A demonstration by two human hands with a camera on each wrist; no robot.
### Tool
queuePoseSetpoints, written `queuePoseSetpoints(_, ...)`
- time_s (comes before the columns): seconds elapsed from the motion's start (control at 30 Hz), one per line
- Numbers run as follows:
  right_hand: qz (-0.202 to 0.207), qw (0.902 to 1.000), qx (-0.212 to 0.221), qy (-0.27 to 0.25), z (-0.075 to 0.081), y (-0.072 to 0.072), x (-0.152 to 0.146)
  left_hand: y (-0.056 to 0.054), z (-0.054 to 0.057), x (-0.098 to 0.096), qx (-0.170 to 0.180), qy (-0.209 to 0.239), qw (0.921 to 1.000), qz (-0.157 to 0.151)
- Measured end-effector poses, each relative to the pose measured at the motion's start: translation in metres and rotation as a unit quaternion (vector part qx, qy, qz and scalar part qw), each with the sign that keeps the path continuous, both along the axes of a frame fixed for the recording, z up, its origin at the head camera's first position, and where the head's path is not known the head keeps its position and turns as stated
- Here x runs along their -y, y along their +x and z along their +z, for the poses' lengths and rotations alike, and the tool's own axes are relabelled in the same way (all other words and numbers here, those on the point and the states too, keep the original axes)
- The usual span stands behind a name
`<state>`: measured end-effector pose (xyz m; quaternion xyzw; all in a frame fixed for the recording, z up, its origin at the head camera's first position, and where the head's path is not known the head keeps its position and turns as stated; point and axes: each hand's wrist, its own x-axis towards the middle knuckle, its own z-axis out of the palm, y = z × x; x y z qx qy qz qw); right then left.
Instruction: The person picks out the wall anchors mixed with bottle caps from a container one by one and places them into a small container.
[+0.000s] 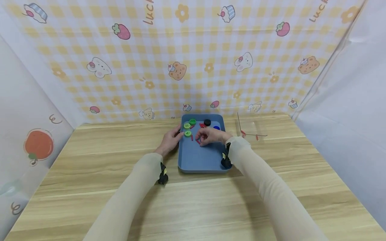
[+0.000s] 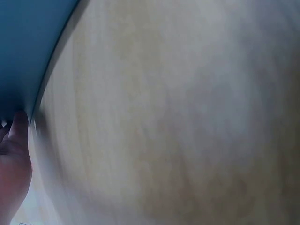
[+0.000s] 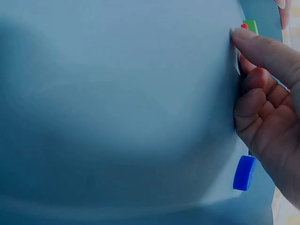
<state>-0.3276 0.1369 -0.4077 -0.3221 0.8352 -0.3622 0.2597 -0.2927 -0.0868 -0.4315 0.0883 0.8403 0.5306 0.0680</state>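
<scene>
A red stick (image 1: pixel 198 141) shows at the right hand (image 1: pixel 209 135) — fingers bent, whether pinching it I cannot tell.

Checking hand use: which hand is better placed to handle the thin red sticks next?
Probably the right hand: it's over the blue rectangular tray, close to several thin red sticks; the left hand is at the tray's left wall.

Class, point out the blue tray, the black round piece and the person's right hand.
Blue tray (image 1: pixel 197 160): head view, its bare floor.
Black round piece (image 1: pixel 207 122): head view, its middle.
Right hand (image 1: pixel 209 135): head view, its middle.
</scene>
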Motion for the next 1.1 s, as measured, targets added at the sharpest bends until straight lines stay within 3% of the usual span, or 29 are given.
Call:
queuePoseSetpoints(0.73, -0.057, 0.9966, -0.06, 0.007, -0.007, 0.003, 0.002, 0.0, -0.001, 0.0, -0.013, -0.004, 0.9999, -0.007)
queuePoseSetpoints(0.93, -0.083, 0.9939, -0.071, -0.015, 0.004, 0.005, 0.0, 0.001, 0.0, -0.001, -0.015, 0.004, 0.9999, -0.007)
queuePoseSetpoints(1.1, -0.11, 0.9842, -0.129, -0.051, 0.018, 0.005, -0.007, 0.001, 0.0, 0.0, -0.01, -0.001, 0.9999, -0.006)
